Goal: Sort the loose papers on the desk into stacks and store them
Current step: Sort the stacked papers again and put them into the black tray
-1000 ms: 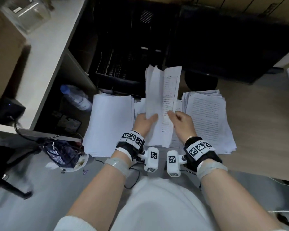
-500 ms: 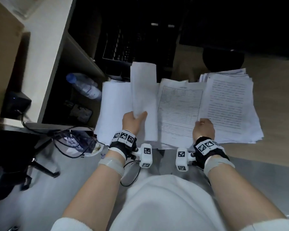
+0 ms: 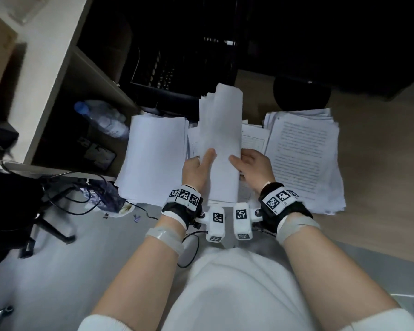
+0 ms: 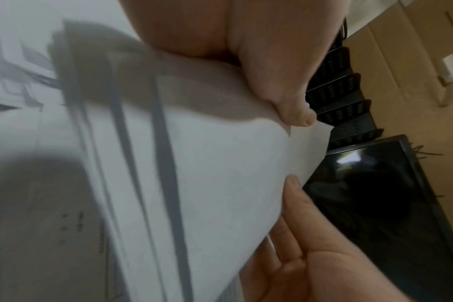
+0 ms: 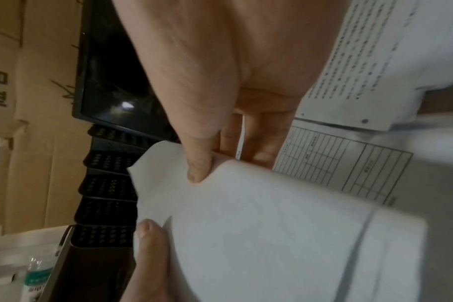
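Note:
Both hands hold one bundle of white papers (image 3: 221, 139) upright over the desk's middle. My left hand (image 3: 201, 166) grips its lower left edge, thumb on the front. My right hand (image 3: 246, 163) pinches the lower right edge; in the right wrist view the thumb (image 5: 199, 169) presses the top sheet (image 5: 272, 224) and the fingers lie behind it. A blank white stack (image 3: 153, 158) lies to the left, a stack of printed text pages (image 3: 301, 158) to the right. A form sheet with a table (image 3: 253, 142) lies flat between them, mostly hidden by the bundle.
A black tiered paper tray (image 3: 177, 75) stands behind the stacks, beside a dark monitor (image 4: 375, 194) on a round base (image 3: 301, 94). A water bottle (image 3: 103, 120) lies on a lower shelf at the left. Cables and a chair base (image 3: 46, 223) are on the floor.
The right hand laid the form sheet on the middle pile, let go, and came back to grip the bundle. The left hand kept hold and shifted the bundle slightly right.

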`<act>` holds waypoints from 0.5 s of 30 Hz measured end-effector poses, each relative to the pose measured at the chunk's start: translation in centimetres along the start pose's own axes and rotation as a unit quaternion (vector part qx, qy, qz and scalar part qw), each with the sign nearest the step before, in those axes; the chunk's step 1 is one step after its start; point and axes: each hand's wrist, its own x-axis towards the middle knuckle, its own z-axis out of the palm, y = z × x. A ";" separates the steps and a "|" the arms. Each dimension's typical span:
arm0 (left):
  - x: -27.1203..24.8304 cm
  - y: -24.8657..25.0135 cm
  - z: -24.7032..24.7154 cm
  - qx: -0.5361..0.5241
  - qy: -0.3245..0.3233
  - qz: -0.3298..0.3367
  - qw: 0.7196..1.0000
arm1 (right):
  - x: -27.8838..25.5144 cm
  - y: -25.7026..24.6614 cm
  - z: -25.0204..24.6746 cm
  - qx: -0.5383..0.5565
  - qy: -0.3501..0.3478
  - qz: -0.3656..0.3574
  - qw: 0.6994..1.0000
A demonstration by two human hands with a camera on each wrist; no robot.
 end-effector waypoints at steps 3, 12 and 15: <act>-1.4 0.8 1.4 -0.039 -0.004 0.027 0.999 | 0.1 -0.4 -2.1 0.036 0.008 -0.007 0.999; -3.6 2.8 4.7 -0.157 -0.048 -0.001 0.987 | -0.7 -3.0 -6.7 -0.015 -0.009 -0.071 0.997; -3.6 3.0 5.5 -0.088 -0.012 0.027 0.996 | -1.6 -4.4 -7.9 -0.002 -0.047 -0.027 0.999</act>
